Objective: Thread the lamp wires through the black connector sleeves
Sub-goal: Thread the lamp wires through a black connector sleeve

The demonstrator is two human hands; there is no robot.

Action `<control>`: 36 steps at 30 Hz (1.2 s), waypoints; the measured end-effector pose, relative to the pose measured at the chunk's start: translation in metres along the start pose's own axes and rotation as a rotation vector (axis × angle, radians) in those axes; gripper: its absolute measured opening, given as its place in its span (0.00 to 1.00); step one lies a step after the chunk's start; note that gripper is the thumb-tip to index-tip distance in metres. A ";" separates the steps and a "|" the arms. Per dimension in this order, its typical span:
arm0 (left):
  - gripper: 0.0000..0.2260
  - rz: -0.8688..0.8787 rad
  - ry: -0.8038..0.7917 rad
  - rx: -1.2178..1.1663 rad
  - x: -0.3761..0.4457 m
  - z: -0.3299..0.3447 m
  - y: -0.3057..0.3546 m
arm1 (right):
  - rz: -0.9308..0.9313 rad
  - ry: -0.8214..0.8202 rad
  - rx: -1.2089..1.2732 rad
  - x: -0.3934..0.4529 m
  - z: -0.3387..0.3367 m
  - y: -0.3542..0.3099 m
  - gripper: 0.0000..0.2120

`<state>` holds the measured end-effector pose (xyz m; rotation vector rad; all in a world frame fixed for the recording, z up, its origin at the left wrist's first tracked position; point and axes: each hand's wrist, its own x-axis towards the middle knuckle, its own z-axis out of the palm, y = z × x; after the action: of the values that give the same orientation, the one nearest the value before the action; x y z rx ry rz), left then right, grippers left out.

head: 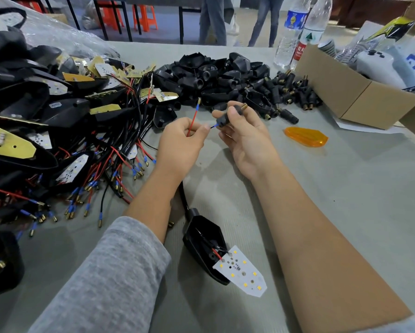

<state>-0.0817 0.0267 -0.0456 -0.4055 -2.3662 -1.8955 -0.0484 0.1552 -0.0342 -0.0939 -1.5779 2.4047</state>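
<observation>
My left hand [181,143] pinches two lamp wires. The red wire [193,118] sticks up with a blue-sleeved brass tip. A second blue-tipped wire [213,126] points right into the end of a black connector sleeve [225,117]. My right hand [246,138] grips that sleeve, whose brass threaded end [244,107] pokes out past my fingers. The wires' black cable [183,198] runs down under my left wrist to a black lamp housing [203,243] with a white LED board [242,270] lying between my forearms.
A heap of wired lamp housings [57,131] fills the left. Piles of black housings [213,73] and loose connector sleeves [293,92] lie at the back. An orange lens [306,137], a cardboard box [360,97] and two water bottles [297,32] stand right.
</observation>
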 end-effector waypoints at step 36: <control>0.11 -0.025 0.001 0.019 -0.004 0.005 0.003 | -0.014 0.119 -0.052 0.002 0.001 0.004 0.06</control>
<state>-0.0761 0.0311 -0.0445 -0.3751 -2.3974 -1.8817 -0.0511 0.1533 -0.0371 -0.2300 -1.5820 2.3021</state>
